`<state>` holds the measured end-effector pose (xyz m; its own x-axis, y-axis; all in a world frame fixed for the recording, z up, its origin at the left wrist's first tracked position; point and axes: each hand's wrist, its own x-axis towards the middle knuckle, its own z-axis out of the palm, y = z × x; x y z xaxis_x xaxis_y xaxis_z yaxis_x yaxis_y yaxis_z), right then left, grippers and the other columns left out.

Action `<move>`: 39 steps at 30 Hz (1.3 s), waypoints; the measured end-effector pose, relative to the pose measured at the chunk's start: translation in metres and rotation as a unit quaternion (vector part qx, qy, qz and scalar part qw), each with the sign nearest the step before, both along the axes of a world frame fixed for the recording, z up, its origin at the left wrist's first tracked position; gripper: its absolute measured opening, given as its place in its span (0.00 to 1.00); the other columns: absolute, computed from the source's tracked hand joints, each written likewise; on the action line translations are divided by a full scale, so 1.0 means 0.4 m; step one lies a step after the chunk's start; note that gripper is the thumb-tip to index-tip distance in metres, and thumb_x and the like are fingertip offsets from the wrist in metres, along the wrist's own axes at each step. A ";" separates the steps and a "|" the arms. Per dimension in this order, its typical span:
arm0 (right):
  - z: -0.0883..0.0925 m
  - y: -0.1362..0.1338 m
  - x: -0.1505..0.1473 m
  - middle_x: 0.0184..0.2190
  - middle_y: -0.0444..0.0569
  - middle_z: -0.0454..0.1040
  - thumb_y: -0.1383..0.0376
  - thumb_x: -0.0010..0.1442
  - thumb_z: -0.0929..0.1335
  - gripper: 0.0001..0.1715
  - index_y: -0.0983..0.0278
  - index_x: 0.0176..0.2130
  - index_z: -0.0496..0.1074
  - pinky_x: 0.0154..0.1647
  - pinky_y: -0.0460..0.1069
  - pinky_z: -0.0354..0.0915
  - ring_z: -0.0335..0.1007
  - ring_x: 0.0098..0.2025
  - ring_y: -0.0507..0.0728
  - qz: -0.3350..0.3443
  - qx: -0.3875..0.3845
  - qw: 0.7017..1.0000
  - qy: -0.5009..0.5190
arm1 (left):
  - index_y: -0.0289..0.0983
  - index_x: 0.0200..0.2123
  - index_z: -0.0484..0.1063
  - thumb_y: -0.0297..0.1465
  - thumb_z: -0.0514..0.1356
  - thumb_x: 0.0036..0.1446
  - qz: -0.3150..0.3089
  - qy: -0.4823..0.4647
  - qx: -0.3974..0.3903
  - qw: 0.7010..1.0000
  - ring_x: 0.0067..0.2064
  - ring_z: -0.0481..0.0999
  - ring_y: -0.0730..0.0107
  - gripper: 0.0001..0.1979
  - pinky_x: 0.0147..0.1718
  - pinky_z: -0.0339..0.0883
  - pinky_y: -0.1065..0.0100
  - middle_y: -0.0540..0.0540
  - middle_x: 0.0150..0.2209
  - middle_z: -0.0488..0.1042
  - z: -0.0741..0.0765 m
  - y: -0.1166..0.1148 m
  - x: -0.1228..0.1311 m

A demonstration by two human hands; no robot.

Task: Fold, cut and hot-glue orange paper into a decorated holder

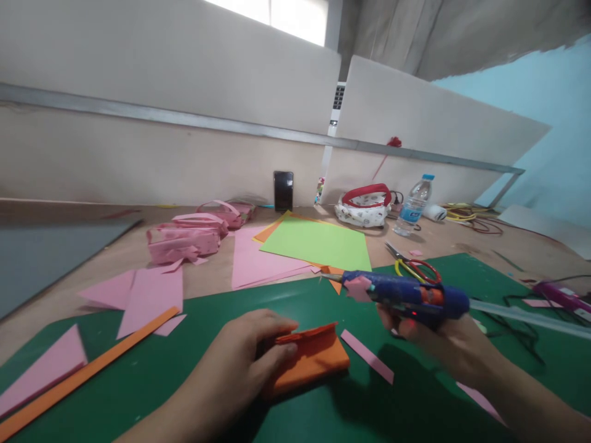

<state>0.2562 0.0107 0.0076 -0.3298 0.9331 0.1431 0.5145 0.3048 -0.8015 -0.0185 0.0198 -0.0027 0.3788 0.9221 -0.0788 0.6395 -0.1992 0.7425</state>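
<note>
My left hand (pixel 247 360) is closed over the left end of a folded orange paper piece (pixel 311 360) that lies on the green cutting mat (pixel 138 375). My right hand (pixel 436 341) grips a blue glue gun (pixel 406 295) held level above the mat, its nozzle pointing left over the orange piece. A small pink paper scrap sticks to the gun's barrel. A clear glue stick juts out of the gun's back to the right.
Scissors (pixel 413 266) with red and yellow handles lie behind the gun. Pink paper baskets (pixel 184 240), pink sheets (pixel 150 295), a green sheet (pixel 318 245), an orange strip (pixel 87 372), a phone (pixel 283 191), a pouch (pixel 364 206), a water bottle (pixel 413 206) and cables surround the mat.
</note>
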 end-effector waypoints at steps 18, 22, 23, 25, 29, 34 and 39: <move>-0.005 0.000 -0.015 0.31 0.50 0.73 0.50 0.59 0.64 0.20 0.64 0.35 0.71 0.33 0.50 0.67 0.69 0.34 0.57 0.024 -0.034 0.999 -0.014 | 0.40 0.45 0.72 0.32 0.56 0.50 0.058 -0.046 -0.021 0.997 0.47 0.73 0.59 0.17 0.46 0.65 0.62 0.46 0.46 0.76 -0.044 0.012 -0.013; 0.001 -0.008 -0.031 0.30 0.48 0.73 0.52 0.58 0.64 0.17 0.62 0.35 0.72 0.31 0.50 0.67 0.69 0.32 0.57 0.027 -0.004 0.998 -0.058 | 0.40 0.42 0.75 0.29 0.55 0.48 0.050 -0.027 -0.001 0.998 0.43 0.74 0.61 0.16 0.42 0.65 0.64 0.46 0.40 0.77 -0.048 0.005 -0.004; 0.005 -0.009 -0.034 0.30 0.48 0.73 0.53 0.58 0.65 0.16 0.62 0.35 0.71 0.32 0.49 0.68 0.70 0.32 0.56 0.026 0.002 0.998 -0.061 | 0.40 0.39 0.76 0.28 0.54 0.48 0.047 -0.018 0.016 0.999 0.41 0.74 0.61 0.15 0.41 0.65 0.65 0.47 0.38 0.76 -0.046 0.002 -0.002; 0.012 -0.011 -0.039 0.31 0.47 0.73 0.55 0.58 0.65 0.13 0.61 0.36 0.71 0.32 0.50 0.68 0.70 0.31 0.56 0.015 0.001 0.998 -0.061 | 0.40 0.31 0.76 0.25 0.51 0.47 0.040 -0.013 0.044 0.998 0.38 0.73 0.63 0.14 0.38 0.65 0.66 0.48 0.33 0.75 -0.041 -0.003 0.000; 0.022 -0.017 -0.055 0.29 0.45 0.73 0.57 0.55 0.67 0.11 0.60 0.36 0.71 0.29 0.50 0.68 0.70 0.28 0.56 -0.048 -0.016 0.997 -0.065 | 0.40 0.27 0.70 0.23 0.49 0.45 0.046 -0.024 0.041 0.998 0.35 0.72 0.66 0.12 0.33 0.64 0.69 0.50 0.30 0.73 -0.028 -0.012 0.000; 0.011 -0.024 -0.085 0.26 0.45 0.73 0.54 0.55 0.66 0.13 0.61 0.35 0.70 0.25 0.48 0.65 0.68 0.27 0.55 -0.059 -0.061 0.995 -0.056 | 0.41 0.28 0.70 0.23 0.49 0.45 0.042 -0.002 0.028 0.999 0.34 0.73 0.66 0.12 0.33 0.63 0.69 0.52 0.29 0.74 -0.017 -0.017 0.011; 0.007 -0.024 -0.097 0.23 0.42 0.67 0.57 0.57 0.66 0.12 0.63 0.34 0.70 0.26 0.46 0.61 0.63 0.26 0.52 -0.030 -0.052 0.995 -0.086 | 0.41 0.30 0.72 0.25 0.50 0.49 0.025 -0.019 0.007 0.999 0.37 0.73 0.65 0.11 0.36 0.63 0.67 0.51 0.32 0.76 -0.016 -0.019 0.020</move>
<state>0.2173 0.0013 0.0104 -0.2839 0.9588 -0.0081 0.6615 0.1897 -0.7256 -0.0106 0.0123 -0.0090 0.3344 0.9410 -0.0527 0.6205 -0.1777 0.7638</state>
